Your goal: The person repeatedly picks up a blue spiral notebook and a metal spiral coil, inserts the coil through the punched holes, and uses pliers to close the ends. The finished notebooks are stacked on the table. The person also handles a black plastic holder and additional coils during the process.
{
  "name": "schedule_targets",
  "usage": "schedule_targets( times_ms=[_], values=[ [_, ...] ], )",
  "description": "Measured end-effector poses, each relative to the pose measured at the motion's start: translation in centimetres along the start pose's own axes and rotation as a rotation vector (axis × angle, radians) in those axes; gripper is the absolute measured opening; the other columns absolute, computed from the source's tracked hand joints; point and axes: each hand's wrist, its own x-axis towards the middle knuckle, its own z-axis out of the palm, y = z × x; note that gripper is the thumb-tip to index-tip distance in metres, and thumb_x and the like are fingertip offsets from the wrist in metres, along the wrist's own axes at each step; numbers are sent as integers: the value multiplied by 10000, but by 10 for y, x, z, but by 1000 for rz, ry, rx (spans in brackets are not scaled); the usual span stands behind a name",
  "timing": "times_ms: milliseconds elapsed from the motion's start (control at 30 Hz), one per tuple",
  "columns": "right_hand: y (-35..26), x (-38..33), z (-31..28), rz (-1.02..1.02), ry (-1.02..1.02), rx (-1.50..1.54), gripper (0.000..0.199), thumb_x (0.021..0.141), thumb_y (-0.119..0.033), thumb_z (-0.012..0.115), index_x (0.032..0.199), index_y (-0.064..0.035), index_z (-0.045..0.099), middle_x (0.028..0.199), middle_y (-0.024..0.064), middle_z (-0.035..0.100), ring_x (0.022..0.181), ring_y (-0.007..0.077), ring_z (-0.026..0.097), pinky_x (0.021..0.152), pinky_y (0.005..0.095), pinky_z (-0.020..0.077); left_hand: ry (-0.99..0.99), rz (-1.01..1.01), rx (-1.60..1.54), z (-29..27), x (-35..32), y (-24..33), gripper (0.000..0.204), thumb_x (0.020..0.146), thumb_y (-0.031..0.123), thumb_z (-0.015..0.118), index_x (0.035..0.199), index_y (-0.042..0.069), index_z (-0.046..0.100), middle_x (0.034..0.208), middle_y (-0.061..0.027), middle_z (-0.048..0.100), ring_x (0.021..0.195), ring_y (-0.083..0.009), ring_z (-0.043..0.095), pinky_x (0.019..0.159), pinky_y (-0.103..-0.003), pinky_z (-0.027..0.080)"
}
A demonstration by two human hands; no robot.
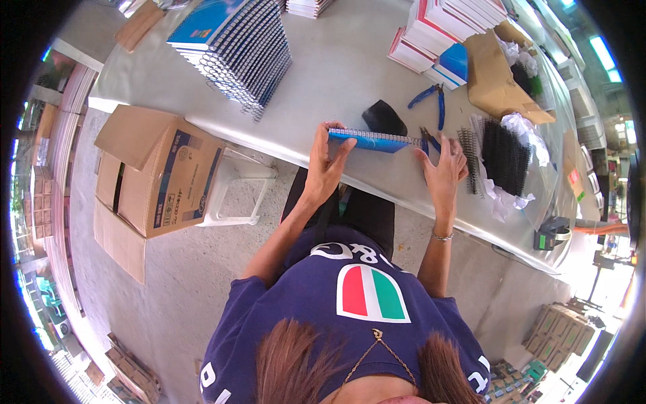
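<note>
A blue spiral-bound notebook stands on edge near the front of the grey table. My left hand grips its left end, thumb and fingers around the cover. My right hand is at the notebook's right end and holds small blue-handled pliers against the end of the wire spiral. A black pad-like object lies just behind the notebook. A second pair of blue-handled pliers lies further back.
A tall slanted stack of bound blue notebooks sits at the back left. Stacks of unbound books stand at the back right, with black wire spirals on white paper beside them. An open cardboard box and a white stool stand on the floor at left.
</note>
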Motion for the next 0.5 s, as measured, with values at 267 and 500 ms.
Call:
schedule_targets(
  times_ms=[267,500],
  values=[
    [12,-11,-5,145,139,430,363,891,-140,655,1237,-55,588,1164,131,571,1118,280,531,972,413,416,17,-21,-89,-5,4,6,226,989,215,624,1117,34,580,984,-23,563,937,-102,488,862,-241,407],
    [-74,-36,-49,-50,110,772,353,808,-74,722,1146,-43,624,1107,118,592,1040,258,576,849,369,507,-106,72,-64,-18,8,16,262,966,145,648,1203,37,621,1117,-36,626,1043,-102,533,939,-270,418]
  ],
)
